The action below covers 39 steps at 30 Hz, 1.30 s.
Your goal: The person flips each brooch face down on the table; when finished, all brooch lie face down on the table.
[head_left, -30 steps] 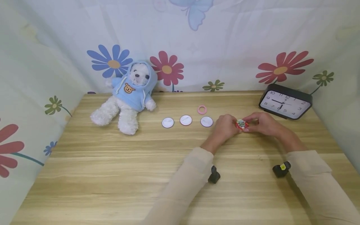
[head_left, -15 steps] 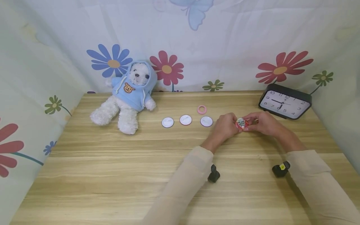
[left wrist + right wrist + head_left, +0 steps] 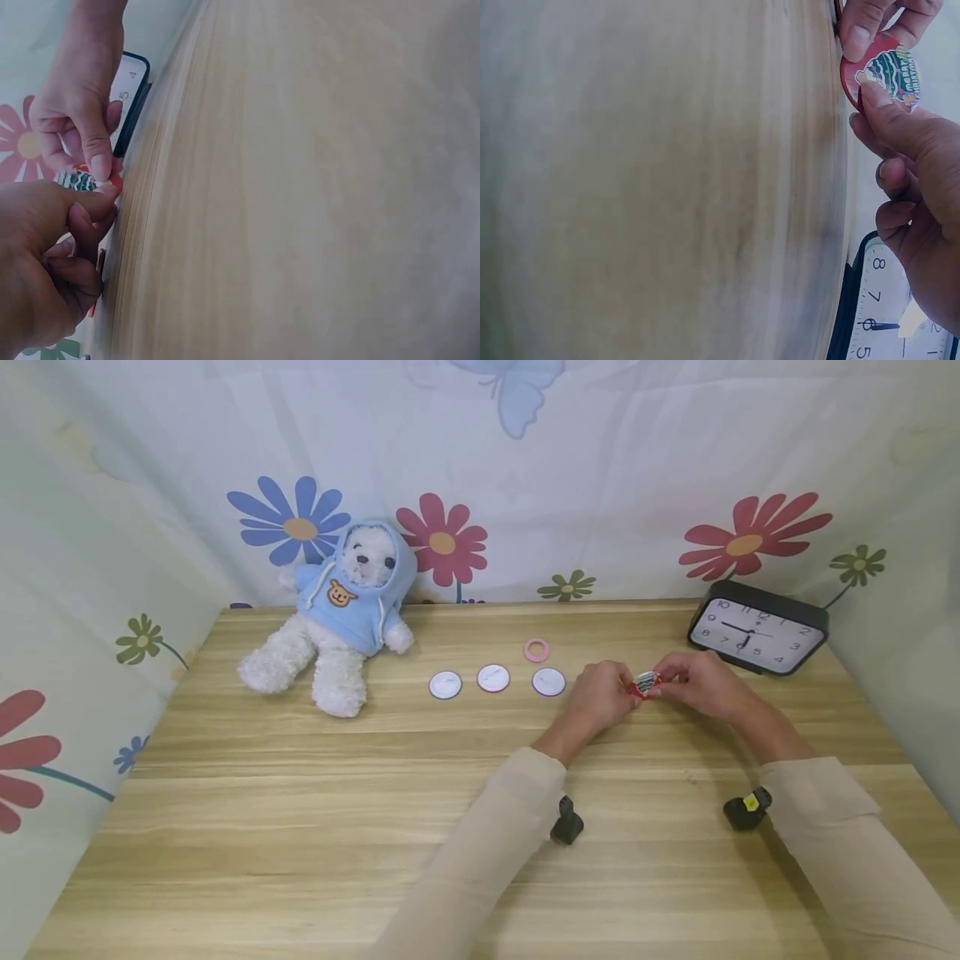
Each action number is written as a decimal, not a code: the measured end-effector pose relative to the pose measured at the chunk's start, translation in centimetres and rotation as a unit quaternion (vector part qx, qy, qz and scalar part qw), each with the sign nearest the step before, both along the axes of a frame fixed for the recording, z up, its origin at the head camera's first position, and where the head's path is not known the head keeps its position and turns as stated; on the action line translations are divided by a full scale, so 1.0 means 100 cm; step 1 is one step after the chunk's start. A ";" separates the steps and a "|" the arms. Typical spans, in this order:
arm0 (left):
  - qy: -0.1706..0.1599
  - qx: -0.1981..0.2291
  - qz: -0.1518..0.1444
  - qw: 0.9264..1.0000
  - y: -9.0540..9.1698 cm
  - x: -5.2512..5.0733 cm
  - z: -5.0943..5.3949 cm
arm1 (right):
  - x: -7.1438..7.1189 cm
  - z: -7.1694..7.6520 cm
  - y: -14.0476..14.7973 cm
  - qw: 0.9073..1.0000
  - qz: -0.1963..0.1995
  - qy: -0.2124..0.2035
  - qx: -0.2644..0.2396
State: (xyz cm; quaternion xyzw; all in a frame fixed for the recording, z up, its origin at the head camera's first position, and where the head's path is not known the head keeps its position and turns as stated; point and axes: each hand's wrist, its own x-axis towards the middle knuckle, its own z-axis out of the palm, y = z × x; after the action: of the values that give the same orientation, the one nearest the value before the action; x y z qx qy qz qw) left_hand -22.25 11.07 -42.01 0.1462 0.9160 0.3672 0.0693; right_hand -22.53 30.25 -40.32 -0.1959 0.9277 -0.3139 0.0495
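Note:
Both hands pinch one round red button badge (image 3: 646,682), held over the right part of the table. On its face is a green and white Christmas tree with lettering, clearest on the badge (image 3: 889,71) in the right wrist view. My left hand (image 3: 600,695) grips its left edge between thumb and fingers. Opposite, my right hand (image 3: 708,685) has its thumb on the face and its fingers behind. The back of the badge is hidden. Left of the hands lie three more badges, face down with pins showing: one (image 3: 446,685), another (image 3: 493,677) and a third (image 3: 549,682).
A pink ring (image 3: 536,650) lies behind the third badge. To the back left a white teddy bear (image 3: 348,614) in a blue hoodie leans on the flowered curtain (image 3: 615,485). A black clock (image 3: 757,628) stands behind the right hand on the wooden table (image 3: 300,835).
In the hands the badge has tilted, so its face looks narrower from the head. The right hand has shifted slightly up and back; the left hand has barely moved.

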 end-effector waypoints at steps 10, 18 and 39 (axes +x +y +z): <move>0.015 0.026 -0.020 0.999 -0.002 -0.002 -0.001 | -0.001 -0.001 0.001 1.000 0.014 0.005 0.010; -0.075 0.140 -0.020 0.987 -0.007 -0.004 -0.002 | -0.001 0.000 0.001 0.999 0.005 0.013 0.042; -0.134 0.144 0.005 0.980 -0.012 -0.003 0.004 | -0.003 0.000 0.001 0.996 -0.027 -0.074 0.029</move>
State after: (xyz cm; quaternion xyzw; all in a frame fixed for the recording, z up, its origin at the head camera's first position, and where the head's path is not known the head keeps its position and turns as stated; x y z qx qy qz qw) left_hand -22.59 9.86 -41.64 0.0999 0.8364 0.5121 0.1677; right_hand -22.78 30.35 -40.36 -0.1457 0.9352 -0.3016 0.1150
